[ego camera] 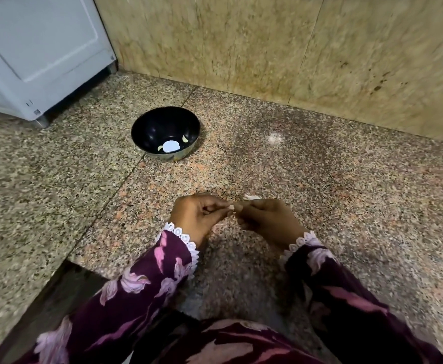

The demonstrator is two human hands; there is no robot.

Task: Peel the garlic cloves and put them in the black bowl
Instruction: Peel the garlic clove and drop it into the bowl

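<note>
— Hands first: where are they, and what are the fingers doing?

— Both sit near the middle of the view, a little toward 6 o'clock. The left hand and the right hand meet fingertip to fingertip, and the fingers of both are curled in, pinching one small pale garlic clove between them. The clove is mostly hidden by the fingertips, so whether any skin is on it I cannot tell.

— Anything lying close by?

— Just past the right hand's fingertips, toward 12 o'clock, some pale bits lie on the tabletop. Skin or cloves, I cannot tell; they are blurred.

— And the black bowl?

— The black bowl stands upright on the speckled granite tabletop, well apart from the hands, at about 11 o'clock from them. Inside, at the bottom, there is a bright white patch, with one pale garlic piece touching its 9 o'clock edge and another on the inner wall at about 2 o'clock from the patch.

— What surrounds it?

— A white appliance stands at 10 o'clock in the view, and a tan stone wall runs along 12 to 2 o'clock. Both wrists show dark purple floral sleeves with white lace cuffs.
</note>
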